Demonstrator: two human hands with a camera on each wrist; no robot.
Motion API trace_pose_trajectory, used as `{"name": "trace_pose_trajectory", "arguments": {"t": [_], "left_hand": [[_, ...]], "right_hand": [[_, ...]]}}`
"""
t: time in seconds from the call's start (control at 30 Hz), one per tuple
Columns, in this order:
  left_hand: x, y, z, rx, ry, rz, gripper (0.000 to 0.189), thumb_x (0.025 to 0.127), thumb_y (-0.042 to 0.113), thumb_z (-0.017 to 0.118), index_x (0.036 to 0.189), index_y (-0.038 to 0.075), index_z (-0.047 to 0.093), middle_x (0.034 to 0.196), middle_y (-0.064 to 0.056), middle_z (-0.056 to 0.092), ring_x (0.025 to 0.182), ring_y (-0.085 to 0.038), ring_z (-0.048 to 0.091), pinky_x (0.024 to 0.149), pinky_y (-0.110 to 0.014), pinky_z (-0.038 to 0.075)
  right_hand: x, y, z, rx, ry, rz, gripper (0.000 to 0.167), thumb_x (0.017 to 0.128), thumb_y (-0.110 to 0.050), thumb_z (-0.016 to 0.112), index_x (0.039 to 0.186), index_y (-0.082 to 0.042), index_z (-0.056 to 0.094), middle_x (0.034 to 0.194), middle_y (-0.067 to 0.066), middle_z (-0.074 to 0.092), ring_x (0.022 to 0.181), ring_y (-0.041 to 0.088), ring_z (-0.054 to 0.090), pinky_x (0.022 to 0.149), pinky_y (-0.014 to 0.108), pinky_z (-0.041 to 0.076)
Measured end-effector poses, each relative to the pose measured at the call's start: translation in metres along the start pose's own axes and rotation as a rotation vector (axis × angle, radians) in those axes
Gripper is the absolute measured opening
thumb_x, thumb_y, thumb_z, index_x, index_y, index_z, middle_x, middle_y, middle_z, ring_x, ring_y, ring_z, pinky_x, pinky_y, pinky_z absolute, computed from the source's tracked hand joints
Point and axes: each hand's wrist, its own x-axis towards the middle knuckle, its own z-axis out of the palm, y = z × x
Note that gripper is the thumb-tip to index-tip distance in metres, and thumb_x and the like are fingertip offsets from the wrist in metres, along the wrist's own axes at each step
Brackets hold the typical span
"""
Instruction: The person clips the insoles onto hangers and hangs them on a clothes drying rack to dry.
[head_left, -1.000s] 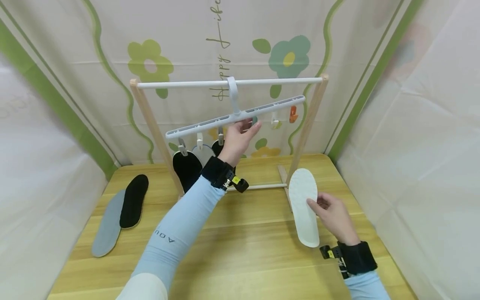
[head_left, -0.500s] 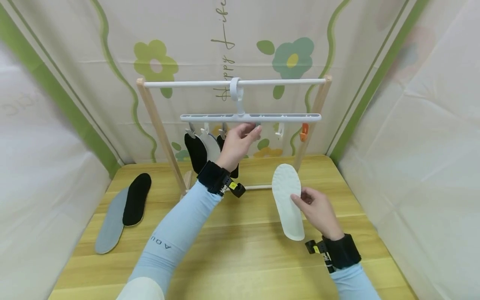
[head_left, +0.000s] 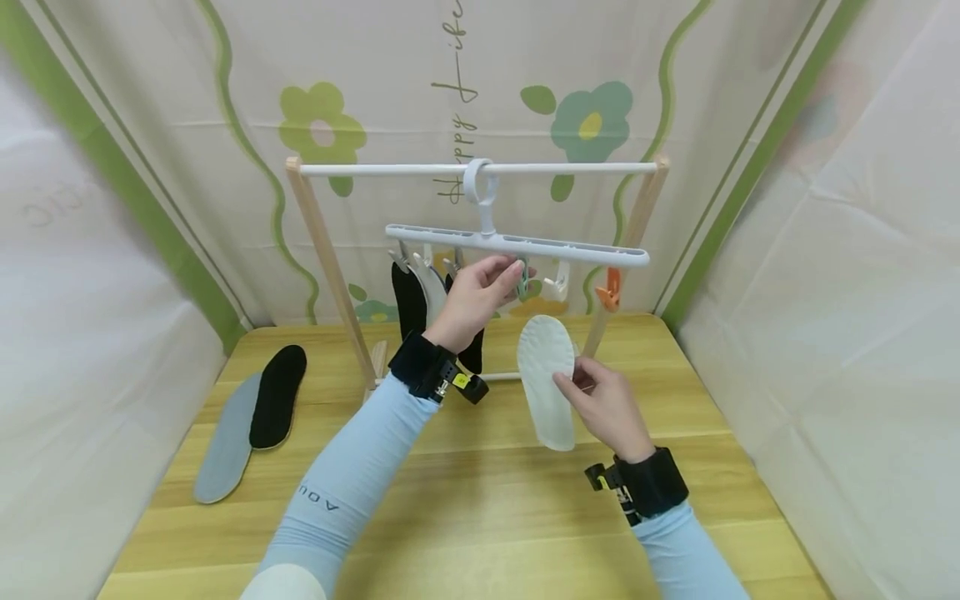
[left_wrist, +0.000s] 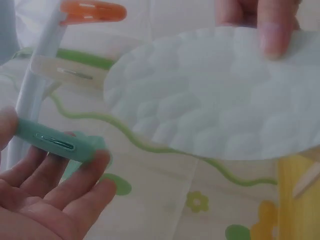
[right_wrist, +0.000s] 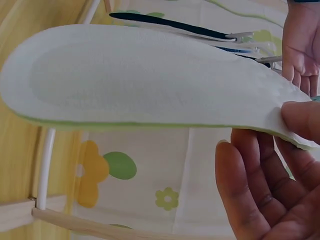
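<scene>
Right grip (head_left: 607, 410) pinches white insole (head_left: 545, 382) by one edge; left grip (head_left: 476, 298) pinches green clip (left_wrist: 55, 142).

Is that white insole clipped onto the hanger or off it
Off: the right hand pinches the white insole below the hanger, and the green clip in the left hand is apart from it.

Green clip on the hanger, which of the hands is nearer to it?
Left. The left hand has the green clip between its thumb and fingers; the right hand is lower and to the right, holding the white insole.
</scene>
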Motion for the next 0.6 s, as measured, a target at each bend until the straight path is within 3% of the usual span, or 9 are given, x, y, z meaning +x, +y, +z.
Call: {"name": "trace_pose_trajectory", "arguments": {"t": [0.23, 0.6], "left_hand": [[-0.003, 0.002, -0.002, 0.075, 0.014, 0.014, 0.042, 0.102, 0.035, 0.055, 0.129, 0.004, 0.062, 0.123, -0.008, 0.068, 0.119, -0.013, 0.059, 0.105, -0.033, 0.042], [-0.003, 0.004, 0.0, 0.104, 0.068, 0.031, 0.038, 0.101, 0.038, 0.056, 0.119, 0.008, 0.069, 0.115, -0.005, 0.071, 0.115, -0.011, 0.061, 0.103, -0.034, 0.044]], "right_hand": [[0.009, -0.003, 0.006, -0.036, 0.019, -0.073, 0.015, 0.096, -0.024, 0.069, 0.091, -0.009, 0.067, 0.078, -0.002, 0.064, 0.069, 0.012, 0.059, 0.064, 0.029, 0.051], [0.022, -0.004, 0.018, -0.106, -0.006, -0.088, 0.016, 0.096, -0.023, 0.068, 0.085, -0.011, 0.065, 0.074, -0.003, 0.062, 0.064, 0.012, 0.056, 0.06, 0.031, 0.048]]}}
